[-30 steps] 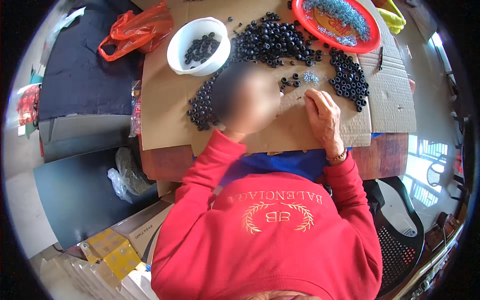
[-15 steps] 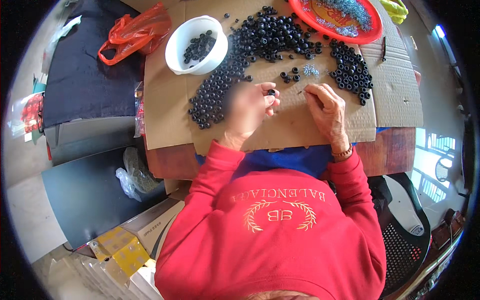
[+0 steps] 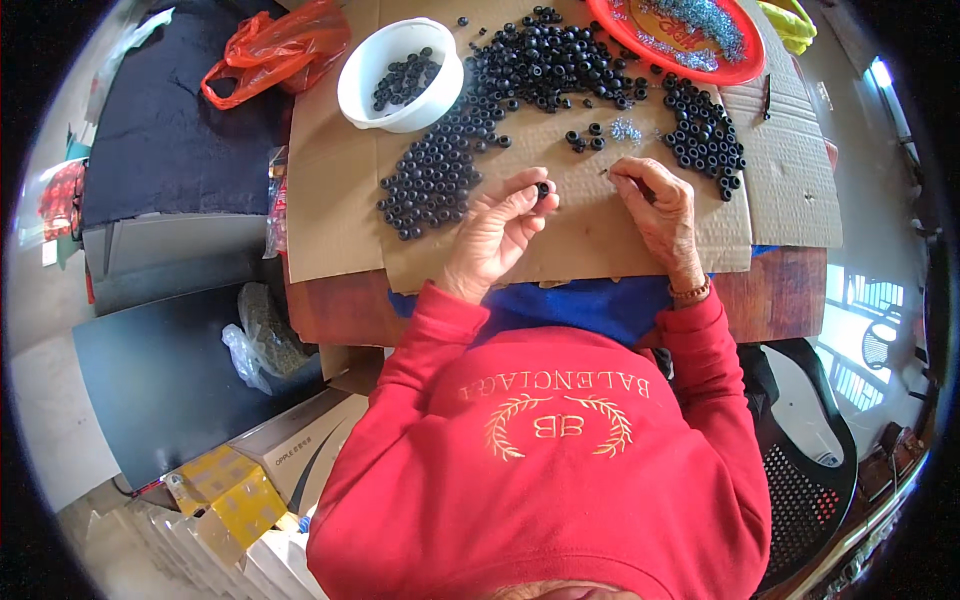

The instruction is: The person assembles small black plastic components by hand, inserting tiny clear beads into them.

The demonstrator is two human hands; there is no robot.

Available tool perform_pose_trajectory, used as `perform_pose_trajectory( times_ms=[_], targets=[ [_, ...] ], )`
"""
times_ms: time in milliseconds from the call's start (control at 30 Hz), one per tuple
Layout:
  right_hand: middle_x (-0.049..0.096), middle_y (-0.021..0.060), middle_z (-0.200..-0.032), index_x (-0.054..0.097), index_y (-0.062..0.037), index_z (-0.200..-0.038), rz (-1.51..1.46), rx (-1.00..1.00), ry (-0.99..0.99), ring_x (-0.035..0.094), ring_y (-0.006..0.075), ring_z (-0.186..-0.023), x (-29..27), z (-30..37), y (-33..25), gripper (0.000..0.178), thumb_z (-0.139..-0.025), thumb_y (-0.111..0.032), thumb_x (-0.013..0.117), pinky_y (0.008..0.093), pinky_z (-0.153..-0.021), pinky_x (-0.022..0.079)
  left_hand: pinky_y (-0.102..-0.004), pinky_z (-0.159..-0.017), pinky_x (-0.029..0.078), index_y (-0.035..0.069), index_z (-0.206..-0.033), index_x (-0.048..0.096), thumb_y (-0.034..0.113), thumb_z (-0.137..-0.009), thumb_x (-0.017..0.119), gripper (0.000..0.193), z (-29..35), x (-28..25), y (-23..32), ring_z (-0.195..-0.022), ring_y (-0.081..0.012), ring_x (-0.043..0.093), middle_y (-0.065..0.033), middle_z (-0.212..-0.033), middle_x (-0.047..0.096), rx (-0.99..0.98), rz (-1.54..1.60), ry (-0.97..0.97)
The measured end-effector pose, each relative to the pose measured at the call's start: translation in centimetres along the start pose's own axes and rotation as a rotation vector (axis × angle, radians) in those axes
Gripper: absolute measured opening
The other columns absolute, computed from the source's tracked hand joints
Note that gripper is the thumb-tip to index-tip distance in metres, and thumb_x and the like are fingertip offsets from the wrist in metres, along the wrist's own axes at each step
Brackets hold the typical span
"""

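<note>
My left hand [image 3: 500,228] is closed in a pinch on a black bead [image 3: 543,190] with a round hole, held above the cardboard. A short gap to its right, my right hand [image 3: 658,205] has its thumb and fingertips pressed together. A tiny dark bit [image 3: 605,173] shows at those fingertips, too small to name. Just beyond the hands sit several loose black beads [image 3: 586,140] and a little heap of small clear-bluish pieces [image 3: 626,130]. A large spread of black beads [image 3: 435,180] lies beside and beyond my left hand, and another group [image 3: 703,140] beyond my right.
A white bowl [image 3: 354,92] holding black beads stands at the far left of the cardboard [image 3: 335,215]. At the far right is a red tray [image 3: 748,62] with clear-bluish pieces. A thin black stick [image 3: 767,97] lies near it. An orange-red plastic bag [image 3: 285,50] rests left of the bowl.
My left hand has turned so its fingers and palm side show more, still pinching the black bead. My right hand stays pinched in nearly the same place. The whole view has shifted slightly.
</note>
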State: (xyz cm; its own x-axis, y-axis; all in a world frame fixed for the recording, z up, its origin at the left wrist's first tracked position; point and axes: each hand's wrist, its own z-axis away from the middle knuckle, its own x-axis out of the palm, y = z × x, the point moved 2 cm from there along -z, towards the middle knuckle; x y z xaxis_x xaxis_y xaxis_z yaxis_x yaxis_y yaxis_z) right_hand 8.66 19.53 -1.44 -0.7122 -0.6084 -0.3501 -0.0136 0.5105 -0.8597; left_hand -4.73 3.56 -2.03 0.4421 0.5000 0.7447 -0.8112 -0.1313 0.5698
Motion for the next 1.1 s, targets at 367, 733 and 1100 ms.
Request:
perform_pose_trajectory(
  times_ms=[367, 733, 1100],
  targets=[
    [0.057, 0.0051, -0.076, 0.059, -0.0009, -0.08, -0.265, -0.019, -0.074, 0.049, 0.0114, -0.065, 1.8, 1.3, -3.7, 0.01, -0.073, 0.005, 0.063, 0.0239, -0.061, 0.041, -0.0208, -0.059, 0.049, 0.003, -0.103, 0.059, 0.006, -0.085, 0.059, 0.018, 0.3, 0.5, -2.1, -0.081, -0.0144, 0.063, -0.0062, -0.091, 0.064, -0.055, 0.033, 0.028],
    [0.056, 0.0017, -0.074, 0.057, -0.0027, -0.078, -0.397, 0.145, -0.347, 0.048, 0.009, -0.068, 1.6, 1.7, -3.0, 0.01, -0.073, 0.004, 0.063, 0.023, -0.062, 0.039, -0.0221, -0.057, 0.051, 0.002, -0.1, 0.06, 0.005, -0.084, 0.059, 0.016, 1.3, -0.4, -2.3, -0.074, -0.0144, 0.063, -0.0074, -0.087, 0.064, -0.139, -0.038, -0.071],
    [0.055, -0.0006, -0.073, 0.055, -0.0032, -0.075, -0.524, 0.291, -0.342, 0.048, 0.0077, -0.07, 1.6, 1.4, -3.6, 0.011, -0.074, 0.004, 0.064, 0.0217, -0.064, 0.038, -0.0225, -0.058, 0.053, 0.001, -0.101, 0.059, 0.004, -0.084, 0.058, 0.017, 0.7, -0.3, -2.6, -0.074, -0.0151, 0.063, -0.0074, -0.087, 0.064, -0.161, 0.029, -0.09]
  ],
)
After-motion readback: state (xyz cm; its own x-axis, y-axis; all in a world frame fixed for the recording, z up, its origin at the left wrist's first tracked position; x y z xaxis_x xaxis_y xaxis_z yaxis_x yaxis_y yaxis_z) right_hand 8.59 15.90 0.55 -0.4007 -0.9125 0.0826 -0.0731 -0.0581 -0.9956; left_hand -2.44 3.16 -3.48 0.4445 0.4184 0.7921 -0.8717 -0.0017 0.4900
